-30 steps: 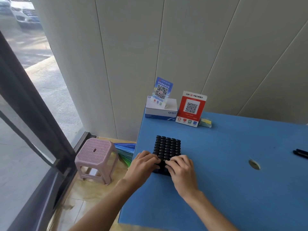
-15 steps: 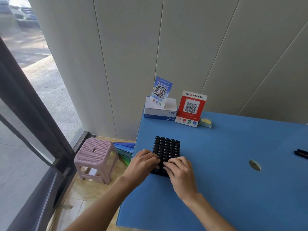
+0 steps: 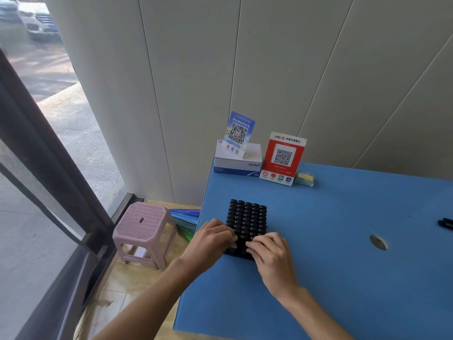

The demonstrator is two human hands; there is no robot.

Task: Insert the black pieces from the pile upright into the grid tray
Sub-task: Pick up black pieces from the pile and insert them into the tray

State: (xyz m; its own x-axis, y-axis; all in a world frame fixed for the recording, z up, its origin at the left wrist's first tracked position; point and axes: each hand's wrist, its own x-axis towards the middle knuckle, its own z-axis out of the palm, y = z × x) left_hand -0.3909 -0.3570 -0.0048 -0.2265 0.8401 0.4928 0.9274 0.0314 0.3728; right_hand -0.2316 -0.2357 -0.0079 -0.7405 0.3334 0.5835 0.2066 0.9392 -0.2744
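Observation:
A black grid tray (image 3: 247,217) lies on the blue table (image 3: 331,278) near its left edge. Upright black pieces fill its rows. My left hand (image 3: 210,241) reaches in from the left, its bent fingers on the tray's near-left rows. From the right, my right hand (image 3: 272,253) covers the near-right rows with bent fingers. The fingertips nearly meet over the near rows. The fingers hide whether either hand pinches a piece. A few loose black pieces (image 3: 446,224) lie at the table's right edge, partly cut off.
At the table's back stand a white box (image 3: 237,165) with a blue QR card (image 3: 239,133), a red QR sign (image 3: 283,159) and a small pack (image 3: 304,179). The tabletop has a round hole (image 3: 378,242). A pink stool (image 3: 144,231) stands on the floor to the left.
Both hands stay on the tray's near rows, with only slight finger movement. The view has shifted a little.

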